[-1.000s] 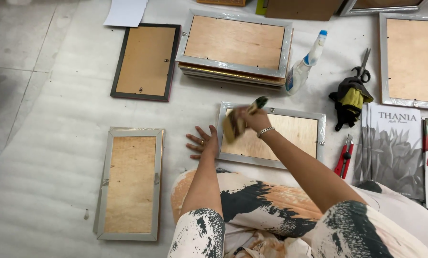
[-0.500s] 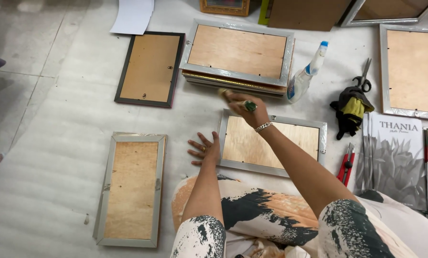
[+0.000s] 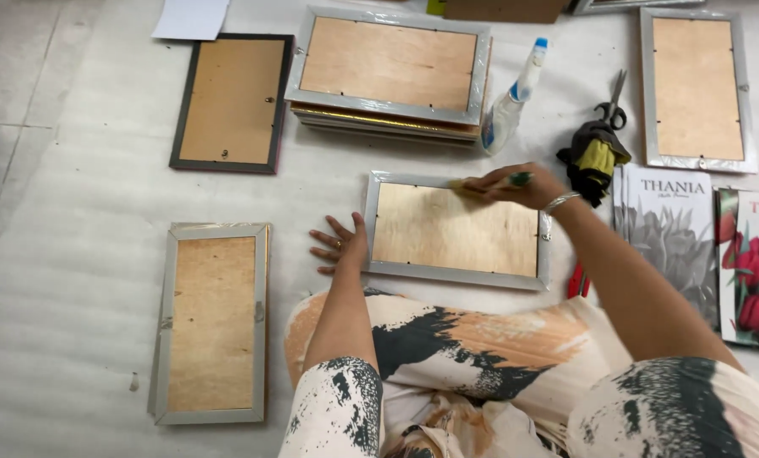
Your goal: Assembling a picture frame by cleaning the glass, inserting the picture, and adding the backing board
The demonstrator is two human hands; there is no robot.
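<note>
While the person sits on the pale padded floor sheet (image 3: 74, 280) with patterned trousers filling the bottom of the frame, both hands are at a silver picture frame (image 3: 454, 229) that lies face down in the middle of the picture, its brown backing board up. The left hand (image 3: 341, 246) lies flat and open, fingers spread, against the frame's left edge and grips nothing. The right hand (image 3: 519, 185), a bracelet at its wrist, is closed around a small brush (image 3: 491, 184) with a green handle, whose bristles touch the frame near its upper right corner. Just above it, a stack of frames (image 3: 388, 76) lies face down in the upper middle, and a white spray bottle with a blue cap (image 3: 512, 106) lies tilted just to its right. A dark frame (image 3: 231, 102) sits at upper left with a white sheet of paper (image 3: 191, 17) above it, and another silver frame (image 3: 212, 322) lies at lower left, well apart from the hands. At upper right lie a pair of scissors (image 3: 610, 102), a dark and yellow cloth (image 3: 596, 157) and one more face-down frame (image 3: 695, 89). Printed flower pictures (image 3: 676, 242) lie along the right edge, one grey and one with red tulips, and something small and red (image 3: 576, 280) shows beside the right forearm, too hidden to tell what it is
</note>
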